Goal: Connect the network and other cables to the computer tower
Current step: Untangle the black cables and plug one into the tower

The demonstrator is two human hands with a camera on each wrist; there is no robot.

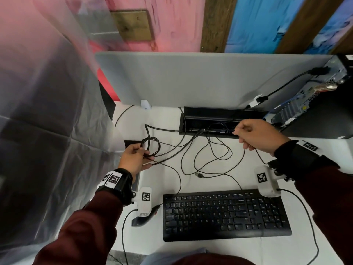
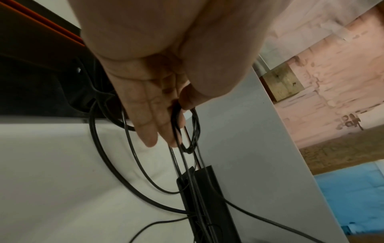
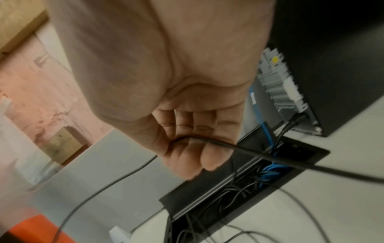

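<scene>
- The left hand sits at about 9 o'clock on the white counter, thumb and fingers pinching a small coil of black cable; the left wrist view shows the looped strands pressed between the thumb and the straight fingers.
- The right hand hovers at about 2 o'clock, just in front of the black cable tray sunk into the counter, its fingers curled around a thin black cable; in the right wrist view that cable crosses the curled fingers and runs off to both sides.
- The computer tower stands at 2 o'clock on the counter, its rear panel turned toward the tray; a thick black cable is plugged in near its top, and a blue cable drops from the panel into the tray.
- Loose black cables sprawl in loops over the middle of the counter between the two hands, and a free USB plug lies at the centre, just beyond the keyboard.
- A black keyboard lies at 6 o'clock, with a dark mouse just beside its left edge, partly hidden under the left wrist camera.
- A grey partition stands along the counter's 12 o'clock edge, behind the tray.
</scene>
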